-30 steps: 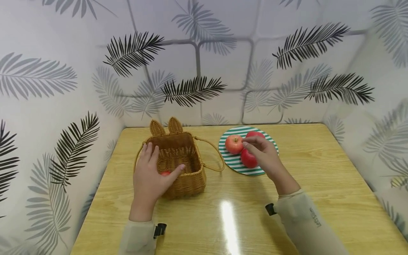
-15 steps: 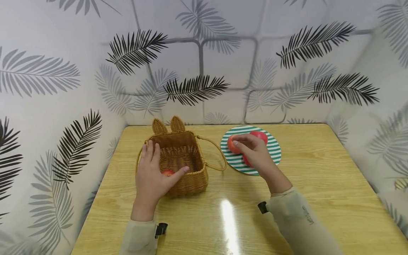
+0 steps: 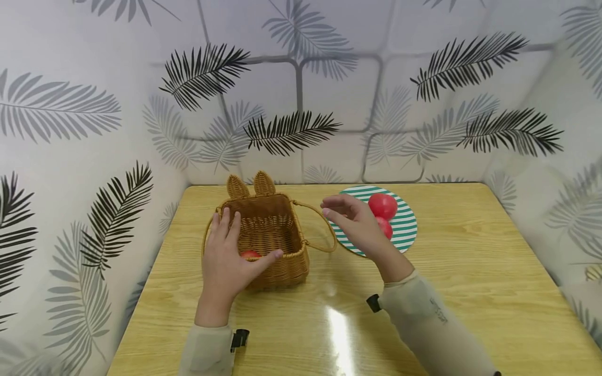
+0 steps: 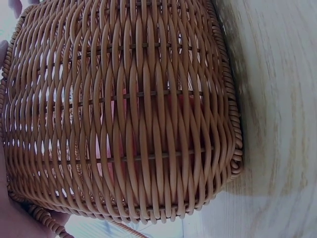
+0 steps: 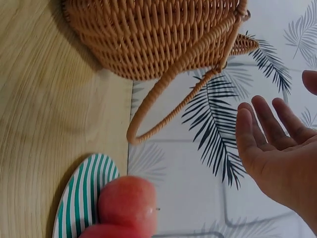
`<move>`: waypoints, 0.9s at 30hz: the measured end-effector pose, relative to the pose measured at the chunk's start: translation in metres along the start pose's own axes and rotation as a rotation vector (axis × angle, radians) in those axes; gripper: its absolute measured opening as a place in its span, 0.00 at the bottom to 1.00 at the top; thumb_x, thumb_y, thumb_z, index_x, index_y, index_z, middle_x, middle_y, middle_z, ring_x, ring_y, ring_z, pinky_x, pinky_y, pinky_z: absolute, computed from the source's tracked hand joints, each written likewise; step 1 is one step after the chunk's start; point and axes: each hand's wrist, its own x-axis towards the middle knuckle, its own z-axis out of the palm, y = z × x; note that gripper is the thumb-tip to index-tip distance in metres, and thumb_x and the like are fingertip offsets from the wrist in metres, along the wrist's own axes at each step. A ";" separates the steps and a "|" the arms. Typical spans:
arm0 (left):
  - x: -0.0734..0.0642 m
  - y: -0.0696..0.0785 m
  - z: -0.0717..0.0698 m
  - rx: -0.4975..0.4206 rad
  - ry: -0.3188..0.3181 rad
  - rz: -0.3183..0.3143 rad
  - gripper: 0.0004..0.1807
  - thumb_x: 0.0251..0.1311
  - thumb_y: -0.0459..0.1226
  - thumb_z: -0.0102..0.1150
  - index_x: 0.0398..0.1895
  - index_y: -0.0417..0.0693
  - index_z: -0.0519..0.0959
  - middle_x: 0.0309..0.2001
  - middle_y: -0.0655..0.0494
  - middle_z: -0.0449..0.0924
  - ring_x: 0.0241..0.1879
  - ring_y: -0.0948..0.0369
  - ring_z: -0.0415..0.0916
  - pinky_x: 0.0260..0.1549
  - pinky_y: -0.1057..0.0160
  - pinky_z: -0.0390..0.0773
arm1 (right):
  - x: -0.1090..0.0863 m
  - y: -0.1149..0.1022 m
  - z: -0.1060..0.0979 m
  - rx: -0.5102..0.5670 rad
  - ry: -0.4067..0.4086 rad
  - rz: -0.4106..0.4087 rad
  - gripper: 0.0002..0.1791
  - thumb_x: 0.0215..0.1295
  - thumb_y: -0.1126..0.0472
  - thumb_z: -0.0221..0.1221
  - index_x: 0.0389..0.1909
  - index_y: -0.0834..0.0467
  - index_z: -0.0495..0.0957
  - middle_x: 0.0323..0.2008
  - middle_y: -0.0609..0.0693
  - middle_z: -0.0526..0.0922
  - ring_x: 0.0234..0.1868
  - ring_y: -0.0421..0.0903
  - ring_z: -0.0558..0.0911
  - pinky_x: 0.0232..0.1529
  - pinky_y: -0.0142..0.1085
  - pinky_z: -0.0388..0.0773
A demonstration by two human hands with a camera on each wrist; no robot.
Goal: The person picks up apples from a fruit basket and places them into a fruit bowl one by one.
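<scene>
A wicker basket [image 3: 277,271] with two ear shapes stands at left on the table. Inside it, behind the front rim, shows a red apple [image 3: 251,254]. My left hand [image 3: 223,266] rests at the basket's left front corner, fingers spread along the left rim and thumb over the front rim. My right hand [image 3: 355,222] is raised between basket and plate, its loosely bent fingers beside the basket handle [image 5: 163,84]. The right wrist view shows nothing in its palm. Two red apples [image 3: 382,206] show on the striped plate [image 3: 405,230]; my right hand covers the plate's left part.
The wooden table [image 3: 470,271] reaches back to a wall [image 3: 338,151] with a leaf pattern. In the right wrist view an apple with a stem [image 5: 128,206] sits on the plate's side nearest the basket. The basket's right handle sticks out toward the plate.
My right hand has moved left, from over the apples to beside the basket's handle, covering the orange-red apple from the head view. My left hand has stayed on the basket.
</scene>
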 end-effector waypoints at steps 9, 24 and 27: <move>0.004 0.001 -0.001 -0.015 0.027 0.015 0.67 0.31 0.79 0.62 0.75 0.52 0.59 0.76 0.44 0.56 0.76 0.42 0.48 0.69 0.36 0.58 | 0.016 -0.016 0.030 0.045 -0.135 -0.007 0.21 0.67 0.48 0.61 0.59 0.48 0.75 0.59 0.53 0.78 0.58 0.46 0.80 0.60 0.46 0.77; 0.004 0.002 -0.004 -0.001 0.039 0.028 0.71 0.31 0.79 0.62 0.77 0.48 0.55 0.75 0.43 0.56 0.75 0.41 0.50 0.68 0.38 0.60 | 0.045 -0.039 0.075 -0.069 -0.305 0.026 0.23 0.64 0.47 0.63 0.57 0.50 0.75 0.54 0.47 0.80 0.55 0.43 0.81 0.57 0.41 0.78; 0.004 0.002 -0.004 -0.014 0.036 0.023 0.74 0.30 0.78 0.63 0.79 0.51 0.46 0.76 0.44 0.54 0.76 0.41 0.49 0.68 0.37 0.60 | 0.050 -0.041 0.084 -0.099 -0.340 0.035 0.24 0.64 0.46 0.63 0.57 0.51 0.75 0.53 0.47 0.80 0.54 0.41 0.81 0.58 0.41 0.77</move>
